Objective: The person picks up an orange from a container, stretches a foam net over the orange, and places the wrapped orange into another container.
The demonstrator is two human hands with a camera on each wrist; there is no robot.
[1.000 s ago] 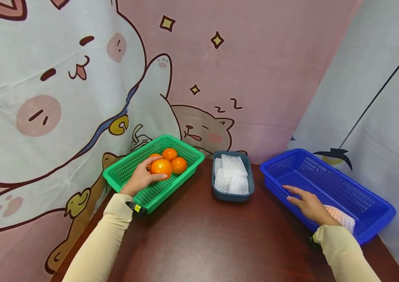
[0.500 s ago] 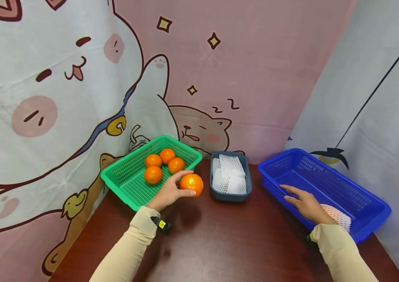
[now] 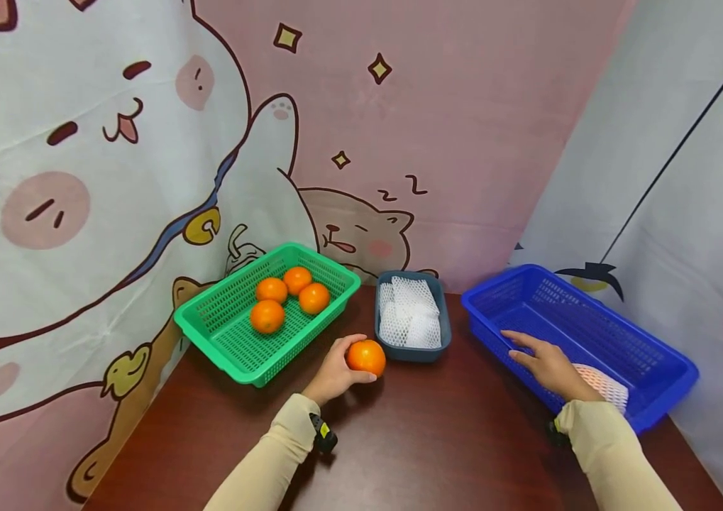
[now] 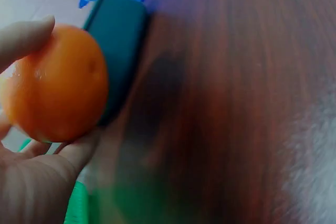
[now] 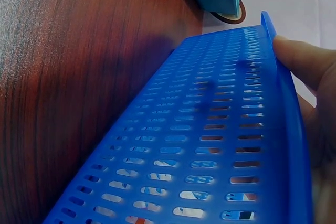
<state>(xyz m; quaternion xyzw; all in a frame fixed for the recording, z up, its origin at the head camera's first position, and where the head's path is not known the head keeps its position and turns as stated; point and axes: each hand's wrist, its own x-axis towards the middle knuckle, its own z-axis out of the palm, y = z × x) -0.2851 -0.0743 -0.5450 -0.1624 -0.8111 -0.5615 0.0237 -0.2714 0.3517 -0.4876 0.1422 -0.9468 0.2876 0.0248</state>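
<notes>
My left hand (image 3: 338,371) grips an orange (image 3: 366,358) between thumb and fingers, close to the front left corner of a small dark blue-grey bin (image 3: 414,354). In the left wrist view the orange (image 4: 63,85) fills the hand, and a shadow lies on the wood beside it. White foam nets (image 3: 409,312) lie folded in the bin. Over the near left rim of a blue basket (image 3: 591,312) is my right hand (image 3: 549,365), its fingers loose and holding nothing. The right wrist view shows the thumb (image 5: 302,61) at the basket's rim. Behind that hand lies a pinkish-white foam net (image 3: 602,385), partly hidden.
A green basket (image 3: 240,367) with several oranges (image 3: 268,316) stands at the left, on the dark reddish wooden table (image 3: 438,440). A cartoon-printed cloth (image 3: 463,142) hangs directly behind the containers.
The left hand has carried the orange out of the green basket, rightward and toward the front of the bin. My right hand has stayed over the blue basket's rim. The head view shifts slightly.
</notes>
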